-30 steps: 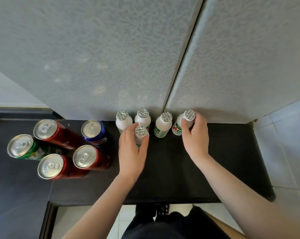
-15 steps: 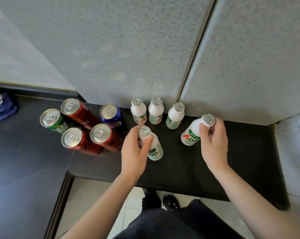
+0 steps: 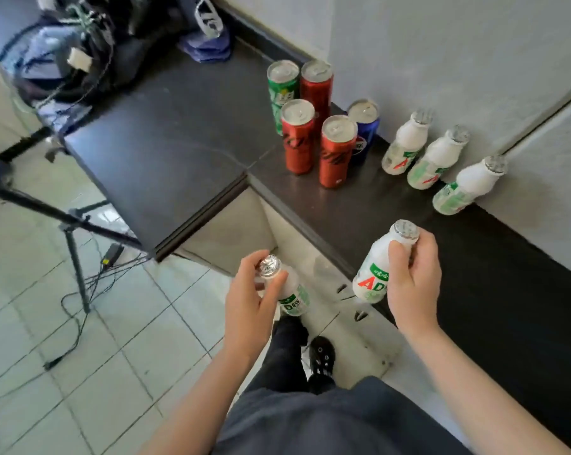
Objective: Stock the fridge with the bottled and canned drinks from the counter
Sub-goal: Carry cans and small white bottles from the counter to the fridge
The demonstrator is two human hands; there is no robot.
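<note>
Left hand (image 3: 248, 303) gripping one white bottle (image 3: 293, 297) over the floor (image 3: 113, 339), right hand (image 3: 412, 284) gripping a second bottle (image 3: 374, 270) by the desk's (image 3: 179, 142) front edge. Three more bottles (image 3: 437, 162) at the back edge, nearer right hand.

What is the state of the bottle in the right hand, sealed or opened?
Sealed: the silver foil lid covers the mouth of the bottle, which the right hand grips near its neck.

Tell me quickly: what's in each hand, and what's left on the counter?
Left hand grips one white bottle; right hand grips a second bottle. Three bottles and five cans wait on counter. Fridge not in view; tripod stands at left.
</note>
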